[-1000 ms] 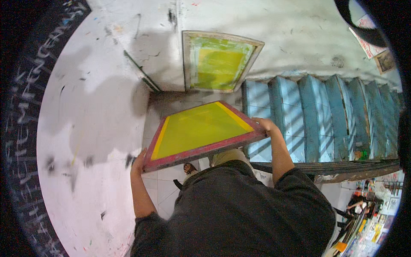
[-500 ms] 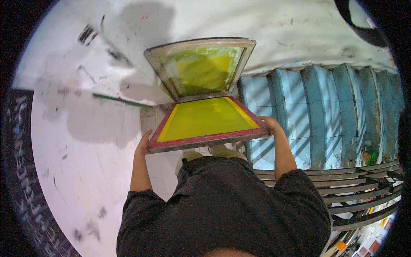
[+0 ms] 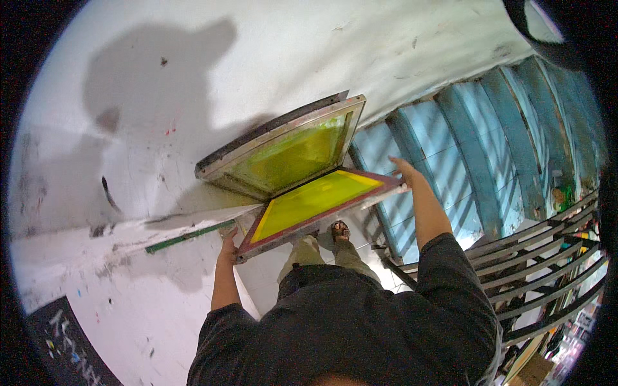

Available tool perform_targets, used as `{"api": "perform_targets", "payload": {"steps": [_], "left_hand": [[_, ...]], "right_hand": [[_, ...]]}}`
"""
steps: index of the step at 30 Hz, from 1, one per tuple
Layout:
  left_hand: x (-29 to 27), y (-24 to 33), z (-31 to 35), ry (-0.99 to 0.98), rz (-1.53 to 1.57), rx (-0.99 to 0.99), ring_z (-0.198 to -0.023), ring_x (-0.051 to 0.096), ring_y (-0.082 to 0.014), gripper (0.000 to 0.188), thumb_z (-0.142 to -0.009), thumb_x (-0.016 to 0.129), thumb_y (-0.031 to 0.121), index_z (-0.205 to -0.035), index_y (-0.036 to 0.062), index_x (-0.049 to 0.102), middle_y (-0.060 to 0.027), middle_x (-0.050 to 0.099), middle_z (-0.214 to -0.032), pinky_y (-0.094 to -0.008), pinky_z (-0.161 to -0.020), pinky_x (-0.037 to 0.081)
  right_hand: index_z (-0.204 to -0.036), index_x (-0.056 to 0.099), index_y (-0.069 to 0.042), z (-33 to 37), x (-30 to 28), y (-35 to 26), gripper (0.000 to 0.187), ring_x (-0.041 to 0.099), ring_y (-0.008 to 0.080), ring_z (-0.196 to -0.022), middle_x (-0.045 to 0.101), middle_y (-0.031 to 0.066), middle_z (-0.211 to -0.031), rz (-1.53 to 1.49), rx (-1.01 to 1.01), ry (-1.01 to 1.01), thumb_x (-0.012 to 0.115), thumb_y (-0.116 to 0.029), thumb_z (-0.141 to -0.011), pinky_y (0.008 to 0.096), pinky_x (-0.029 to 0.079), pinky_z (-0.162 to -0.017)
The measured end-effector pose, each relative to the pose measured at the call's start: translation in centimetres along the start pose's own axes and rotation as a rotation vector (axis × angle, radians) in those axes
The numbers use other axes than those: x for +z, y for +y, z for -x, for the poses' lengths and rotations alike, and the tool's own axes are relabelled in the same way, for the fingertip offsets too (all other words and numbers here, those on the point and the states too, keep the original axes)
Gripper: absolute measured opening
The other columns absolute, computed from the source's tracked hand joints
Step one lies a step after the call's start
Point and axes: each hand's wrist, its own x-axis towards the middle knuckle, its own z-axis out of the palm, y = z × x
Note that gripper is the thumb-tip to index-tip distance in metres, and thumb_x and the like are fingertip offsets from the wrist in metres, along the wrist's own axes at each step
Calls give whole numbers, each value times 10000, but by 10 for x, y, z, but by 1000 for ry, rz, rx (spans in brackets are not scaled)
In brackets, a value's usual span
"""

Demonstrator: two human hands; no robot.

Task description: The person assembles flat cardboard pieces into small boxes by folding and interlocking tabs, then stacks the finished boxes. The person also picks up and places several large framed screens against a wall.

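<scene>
I hold a flat screen-printing frame [image 3: 313, 199] with a red-brown border and yellow-green mesh out in front of me. My left hand [image 3: 228, 242] grips its near left corner. My right hand [image 3: 406, 170] grips its far right edge. The frame's far edge meets the lower edge of a second frame [image 3: 286, 149], metal-edged with yellow-green mesh, that leans against the white wall [image 3: 193, 77]. Below the held frame my sandalled foot [image 3: 339, 229] shows on the floor.
Blue steps [image 3: 476, 141] rise to the right, next to a dark metal railing [image 3: 547, 257]. A green strip [image 3: 187, 235] lies along the wall's base at the left. A dark board with markings [image 3: 64, 347] is at the lower left.
The view has swung and I have come closer to the wall. The held frame has moved forward until its far edge reaches the leaning frame. Both hands keep their grip.
</scene>
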Motion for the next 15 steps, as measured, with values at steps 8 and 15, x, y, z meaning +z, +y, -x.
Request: {"api": "perform_targets", "payload": {"steps": [8, 15], "left_hand": [[133, 48, 90, 554, -1289, 1455, -1073, 456, -339, 548, -754, 580, 395, -1143, 22, 479, -220, 499, -1114, -479, -928, 296], [203, 24, 67, 229, -1817, 1746, -1255, 245, -308, 577, -772, 544, 315, -1253, 56, 358, -152, 312, -1330, -559, -988, 142]], "right_hand": [[-1302, 284, -70, 21, 26, 36, 775, 562, 299, -866, 531, 180, -1088, -582, -48, 454, 475, -597, -767, 394, 447, -658], [-1157, 445, -71, 112, 88, 182, 590, 570, 254, -787, 564, 138, -964, -727, 171, 507, 532, -513, -776, 407, 424, -650]]}}
